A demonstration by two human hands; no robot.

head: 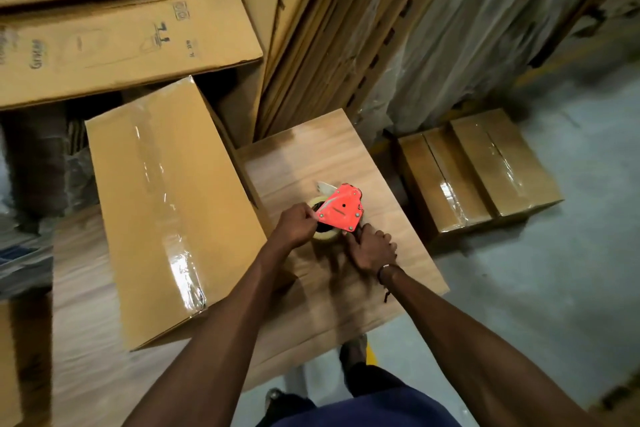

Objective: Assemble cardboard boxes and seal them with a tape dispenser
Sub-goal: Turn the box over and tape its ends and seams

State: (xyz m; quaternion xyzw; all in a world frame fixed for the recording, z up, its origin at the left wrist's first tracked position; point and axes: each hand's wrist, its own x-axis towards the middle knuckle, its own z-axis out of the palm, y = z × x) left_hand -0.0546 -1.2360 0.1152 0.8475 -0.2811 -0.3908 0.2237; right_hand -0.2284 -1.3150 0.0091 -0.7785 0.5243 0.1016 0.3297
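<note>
A red tape dispenser [341, 209] with a clear tape roll [325, 234] stands on the wooden table [329, 156]. My right hand [372, 250] grips its handle from the near side. My left hand [298, 224] pinches the roll's edge at the dispenser's left corner. A long cardboard box [162, 204], sealed with clear tape along its top seam, lies on the table to the left of both hands.
Large flat cardboard sheets [114, 42] lie stacked at the back left, and more lean upright [332, 28] behind the table. Two taped small boxes [478, 170] sit on the grey floor at right. My shoes [353, 354] show below the table edge.
</note>
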